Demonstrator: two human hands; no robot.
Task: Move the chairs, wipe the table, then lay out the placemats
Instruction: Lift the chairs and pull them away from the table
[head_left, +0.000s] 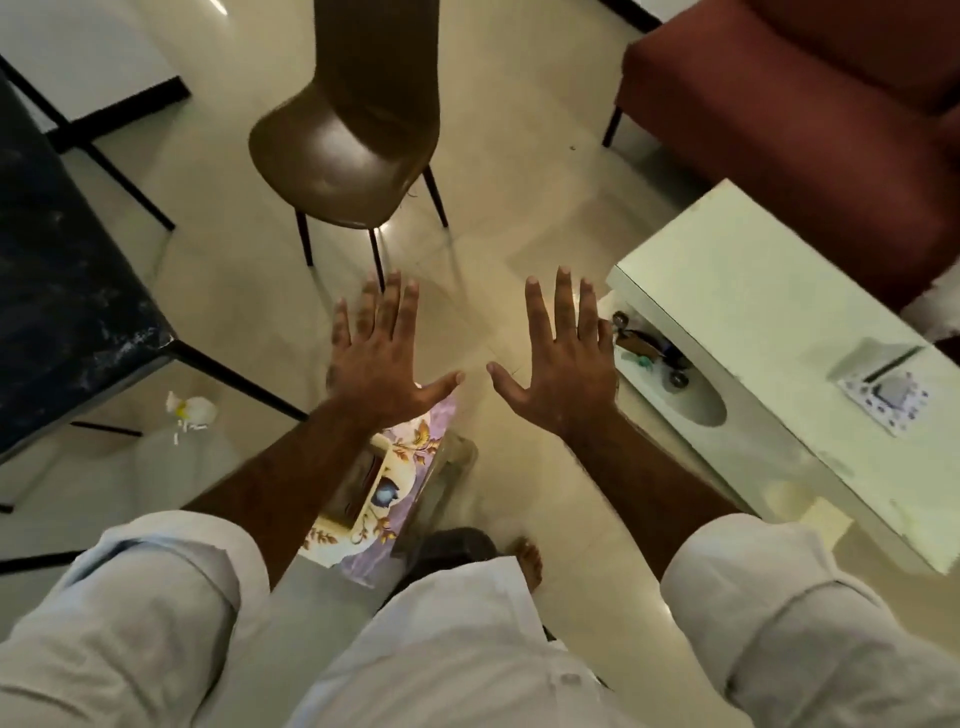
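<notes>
- Glossy beige floor tiles (519, 156) are filling most of the view; a dark marbled worktop on black metal legs (62, 291) is sitting along the left edge; a maroon upholstered sofa (805, 130) is occupying the far right corner.
- Both hands are hovering flat in mid-air, palms down, fingers straight and spread; the left hand (382, 364) and the right hand (566, 374) are holding nothing and touching nothing.
- A brown leather-look chair with thin dark legs (332, 156) is standing ahead of the hands, well apart from them, out in the open near the dark worktop and not tucked under it; its moulded seat is looking smooth and shiny, its back tall and narrow.
- Pulling that chair by the top of its back is likely risking a tip; the slick shell may be offering a poor grip; thin legs dragged across tile could be scraping or catching on a joint.
- A low pale-green glossy worktop (753, 322) is jutting in just beside the right hand, so a wide swing could be striking its corner.
- A floral lilac-and-cream mat (395, 483) is lying under the left forearm, and a white spray bottle (189, 410) is standing on the floor by the dark worktop; a careless step could be knocking either.
</notes>
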